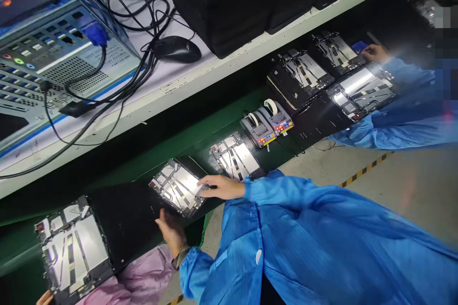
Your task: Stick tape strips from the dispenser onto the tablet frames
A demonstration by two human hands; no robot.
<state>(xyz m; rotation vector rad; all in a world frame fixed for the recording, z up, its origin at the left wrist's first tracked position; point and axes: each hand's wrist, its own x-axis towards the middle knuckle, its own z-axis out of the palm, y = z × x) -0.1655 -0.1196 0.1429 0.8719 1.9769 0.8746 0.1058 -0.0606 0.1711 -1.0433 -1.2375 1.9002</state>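
Observation:
An opened tablet [179, 186], with silver panels, dark strips and small circuit parts exposed, lies at a slant on the dark bench in front of me. My right hand [222, 187] reaches over its right side, fingers stretched out on or just above the surface; contact is hard to judge. Off the tablet's lower left edge, my left hand [172, 233] is held with thumb apart from the fingers and nothing visible in it. A dark band circles that wrist. Just beyond my right hand lies a second opened tablet [236, 158].
Two tape dispensers [259, 128] with lit red digits stand farther right. Another opened tablet [73, 243] is at left, beside a co-worker's pink sleeve [143, 276]. At right, a co-worker's hand [375, 52] is near several tablets. A shelf [150, 100] holds a computer, cables and mouse.

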